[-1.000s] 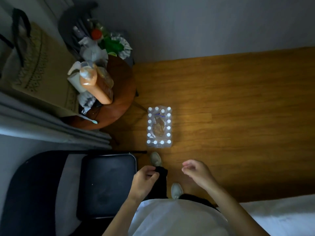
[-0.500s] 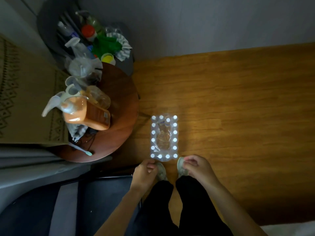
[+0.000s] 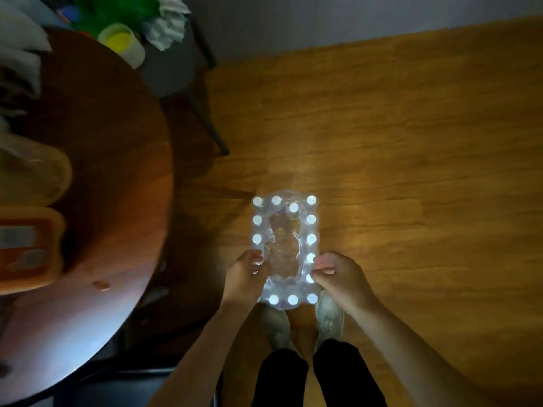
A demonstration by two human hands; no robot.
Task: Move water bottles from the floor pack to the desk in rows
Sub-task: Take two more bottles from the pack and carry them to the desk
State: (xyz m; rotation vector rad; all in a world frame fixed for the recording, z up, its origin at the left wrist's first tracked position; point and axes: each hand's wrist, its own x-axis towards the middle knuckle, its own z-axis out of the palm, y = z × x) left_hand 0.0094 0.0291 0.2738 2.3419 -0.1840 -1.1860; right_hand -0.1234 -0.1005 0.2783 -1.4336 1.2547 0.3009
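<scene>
Bottle pack on wood floor; left hand grip pinching wrap at left edge; right hand grip pinching right edge.

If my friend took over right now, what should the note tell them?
Left hand: closed on the left side of the water bottle pack, at a bottle top.
Right hand: pinching the right side at a bottle top.
The pack sits on the wood floor by the feet; its plastic wrap is torn open in the middle.
Done: no bottle seen lifted out.
Left: carry the bottles to the desk in rows.
</scene>
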